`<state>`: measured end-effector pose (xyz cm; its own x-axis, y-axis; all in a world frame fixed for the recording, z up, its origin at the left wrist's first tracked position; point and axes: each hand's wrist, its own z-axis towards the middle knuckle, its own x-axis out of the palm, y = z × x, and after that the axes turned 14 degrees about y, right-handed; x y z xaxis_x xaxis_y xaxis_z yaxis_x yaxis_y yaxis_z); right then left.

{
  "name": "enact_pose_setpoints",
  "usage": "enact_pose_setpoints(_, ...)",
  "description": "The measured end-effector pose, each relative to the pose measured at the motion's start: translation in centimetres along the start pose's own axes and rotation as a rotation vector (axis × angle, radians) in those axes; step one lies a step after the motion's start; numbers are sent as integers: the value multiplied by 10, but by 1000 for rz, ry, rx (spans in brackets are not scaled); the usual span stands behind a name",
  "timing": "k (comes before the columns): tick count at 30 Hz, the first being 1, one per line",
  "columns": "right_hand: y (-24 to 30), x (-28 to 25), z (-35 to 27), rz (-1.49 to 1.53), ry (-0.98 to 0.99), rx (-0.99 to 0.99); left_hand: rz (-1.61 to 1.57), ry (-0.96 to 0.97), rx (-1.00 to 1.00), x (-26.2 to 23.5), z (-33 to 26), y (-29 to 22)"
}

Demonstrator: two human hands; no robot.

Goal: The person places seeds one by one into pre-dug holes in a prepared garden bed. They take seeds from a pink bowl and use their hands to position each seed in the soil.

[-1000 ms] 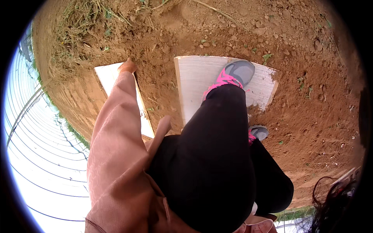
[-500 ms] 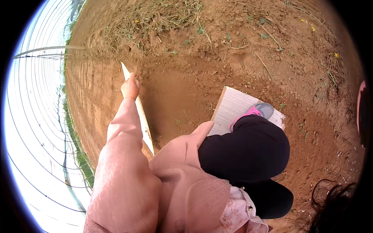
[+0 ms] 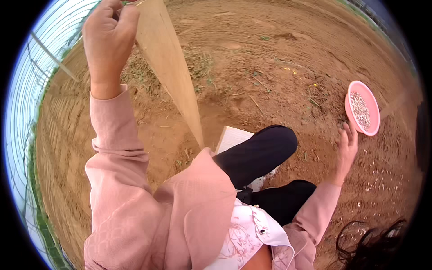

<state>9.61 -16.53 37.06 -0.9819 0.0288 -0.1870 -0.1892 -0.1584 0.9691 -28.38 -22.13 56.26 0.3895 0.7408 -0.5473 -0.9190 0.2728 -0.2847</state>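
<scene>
My left hand (image 3: 110, 42) is raised at the far left, its fingers wrapped around the upper edge of a long wooden board (image 3: 166, 56). The board stands tilted, its tan face showing and its lower end tapering toward my jacket. The fingertips of that hand are partly cut off by the picture's edge. To the right, my right hand (image 3: 347, 146) reaches out with fingers stretched beside a pink plastic bowl (image 3: 375, 114). Small pale and reddish pieces like seeds (image 3: 359, 110) lie in the bowl. Whether the fingertips touch its rim I cannot tell.
A second, whitish board (image 3: 231, 137) lies on the brown soil (image 3: 225, 81), partly hidden by my bent leg (image 3: 261, 150). Dry grass and weeds (image 3: 195, 65) lie farther off. Pale bits are scattered at right. Curved greenhouse ribs (image 3: 20, 135) rise at the left.
My left hand has lifted the board from the soil, bringing it up and closer. My right hand has come into view at right, with the pink bowl. The view has shifted.
</scene>
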Motion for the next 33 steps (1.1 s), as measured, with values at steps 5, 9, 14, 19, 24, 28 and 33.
enact_pose_setpoints(5,78,116,-29,-319,323,-409,-280,68,556,80,21,-115)
enact_pose_setpoints(9,71,75,-40,-25,-126,-216,-447,117,890,129,-5,-228)
enact_pose_setpoints(14,-5,-1,-79,27,-712,-380,-683,297,1376,156,-81,-323)
enact_pose_setpoints(19,-95,-55,-157,765,-1171,-343,-925,600,1081,184,-104,-304)
enact_pose_setpoints(24,-183,-53,-254,1080,-1346,-210,-967,767,665,259,-143,-240)
enact_pose_setpoints(28,-219,-23,-265,1358,-1440,-209,-828,881,523,303,-164,-190)
enact_pose_setpoints(33,-262,-9,-276,1504,-1528,-142,-797,951,448,321,-167,-155)
